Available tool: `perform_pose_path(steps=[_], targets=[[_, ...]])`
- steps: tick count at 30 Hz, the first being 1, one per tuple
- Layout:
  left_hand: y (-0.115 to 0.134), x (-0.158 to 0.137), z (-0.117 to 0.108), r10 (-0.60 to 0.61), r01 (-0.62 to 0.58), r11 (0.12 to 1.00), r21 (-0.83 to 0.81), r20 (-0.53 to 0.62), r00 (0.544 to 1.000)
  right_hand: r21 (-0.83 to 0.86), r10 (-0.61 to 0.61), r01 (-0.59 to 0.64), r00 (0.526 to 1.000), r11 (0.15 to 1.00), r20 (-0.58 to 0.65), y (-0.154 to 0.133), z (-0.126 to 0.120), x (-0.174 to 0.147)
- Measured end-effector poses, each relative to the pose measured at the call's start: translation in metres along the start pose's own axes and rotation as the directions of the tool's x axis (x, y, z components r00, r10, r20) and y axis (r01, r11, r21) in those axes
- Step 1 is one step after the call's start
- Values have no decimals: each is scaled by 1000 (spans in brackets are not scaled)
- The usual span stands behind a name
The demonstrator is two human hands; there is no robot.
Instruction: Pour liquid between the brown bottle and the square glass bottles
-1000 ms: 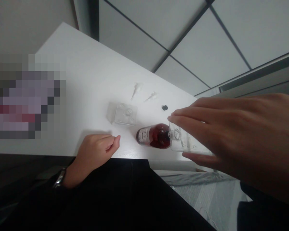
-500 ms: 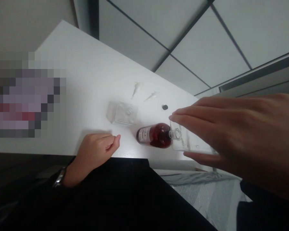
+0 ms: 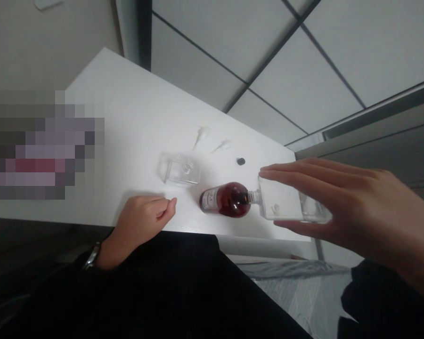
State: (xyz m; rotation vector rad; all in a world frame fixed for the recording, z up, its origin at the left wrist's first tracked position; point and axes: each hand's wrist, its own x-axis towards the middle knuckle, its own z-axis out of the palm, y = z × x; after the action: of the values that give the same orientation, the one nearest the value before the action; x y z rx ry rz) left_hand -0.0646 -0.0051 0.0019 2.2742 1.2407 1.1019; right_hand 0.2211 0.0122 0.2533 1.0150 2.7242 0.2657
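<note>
My right hand [image 3: 342,197] grips a clear square glass bottle [image 3: 281,202] along its sides, thumb below and fingers above. The glass bottle is tipped, its threaded neck pointing left at the mouth of a dark red bottle [image 3: 233,200]. That bottle stands on the white table with a pale label on it; I cannot tell whether the two necks touch. My left hand [image 3: 144,214] rests as a fist at the table's near edge, with nothing showing in it. A second clear square glass bottle [image 3: 183,170] stands beyond it, to the left of the red bottle.
A small black cap [image 3: 240,161] lies behind the red bottle on the white table [image 3: 127,117]. Farther back are two small clear plastic pieces [image 3: 200,135], blurred. A pixelated block [image 3: 53,146] covers the left side. White cabinet panels [image 3: 198,42] border the table's far side.
My right hand has shifted a little right and away from the camera, tilting the clear glass bottle so its neck now points at the red bottle's mouth. My left fist stays put.
</note>
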Motion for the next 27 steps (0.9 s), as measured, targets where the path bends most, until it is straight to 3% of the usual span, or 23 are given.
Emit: perform_pose_path(steps=[6, 11, 14, 16, 21, 24, 27], targets=[[0, 1, 1, -64, 65, 997, -33, 33, 997, 219, 139, -112, 984, 969, -113, 4, 32, -23], [-3, 1, 3, -157, 160, 985, -61, 57, 986, 512, 279, -130, 933, 849, -226, 4, 67, -44], [-4, 1, 4, -173, 174, 985, -15, 57, 983, 698, 437, -126, 852, 705, -287, -3, 99, -61], [-5, 1, 4, -172, 170, 985, 33, 60, 983, 828, 557, -81, 775, 555, -298, -12, 129, -70], [-5, 4, 3, -171, 162, 978, 127, 59, 983, 967, 780, 180, 573, 182, -253, -44, 209, -67], [-4, 8, 2, -177, 166, 973, 158, 57, 983, 965, 838, 259, 520, 32, -167, -58, 242, -57], [-3, 10, 2, -196, 183, 966, 181, 59, 979, 957, 875, 286, 472, -40, -105, -61, 258, -50]])
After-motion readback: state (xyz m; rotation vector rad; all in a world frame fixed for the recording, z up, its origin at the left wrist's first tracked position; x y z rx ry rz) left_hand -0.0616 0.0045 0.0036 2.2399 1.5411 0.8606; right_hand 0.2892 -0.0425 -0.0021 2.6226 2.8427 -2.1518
